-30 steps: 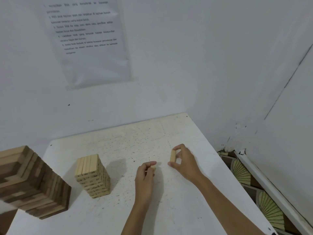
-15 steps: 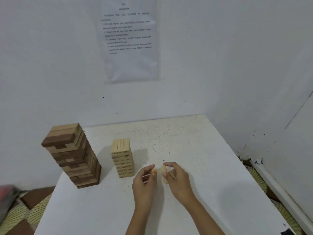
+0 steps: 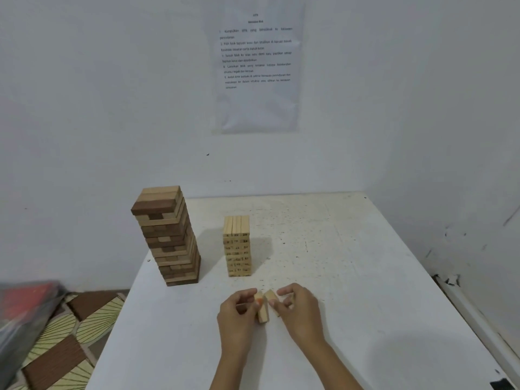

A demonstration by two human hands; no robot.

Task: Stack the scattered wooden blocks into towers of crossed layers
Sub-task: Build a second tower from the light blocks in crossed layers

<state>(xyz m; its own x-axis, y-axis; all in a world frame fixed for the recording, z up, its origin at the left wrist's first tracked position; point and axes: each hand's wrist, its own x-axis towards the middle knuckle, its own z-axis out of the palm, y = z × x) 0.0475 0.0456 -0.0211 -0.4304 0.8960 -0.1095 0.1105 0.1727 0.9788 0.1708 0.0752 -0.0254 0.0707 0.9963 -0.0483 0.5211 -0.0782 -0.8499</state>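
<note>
**A:** What sits furthest left?

**B:** Off the table's edge there's a patterned floor mat (image 3: 70,333) and a red object (image 3: 31,296), too blurred for me to identify. On the white table (image 3: 365,277), near its far left corner, stands the dark tower (image 3: 168,237), brown and tan blocks in crossed layers.

**A:** And beside it?

**B:** The pale tower (image 3: 237,246). It's shorter, stands apart from the dark one, and has numbers printed on the block ends. Above it a printed sheet (image 3: 256,74) hangs on the wall, the type too small to read.

**A:** Your hands?

**B:** Both are low at the near side, in front of the pale tower. My left hand (image 3: 236,319) is curled, thumb and fingertips pinching a pale block (image 3: 262,312) with an orange mark near its upper end. Just right of it, touching or nearly so, is a second block (image 3: 270,295). My right hand (image 3: 299,313) pinches that one between thumb and bent fingers.

**A:** Do the blocks rest on the table?

**B:** I can't tell; my fingers hide their lower ends.
</note>
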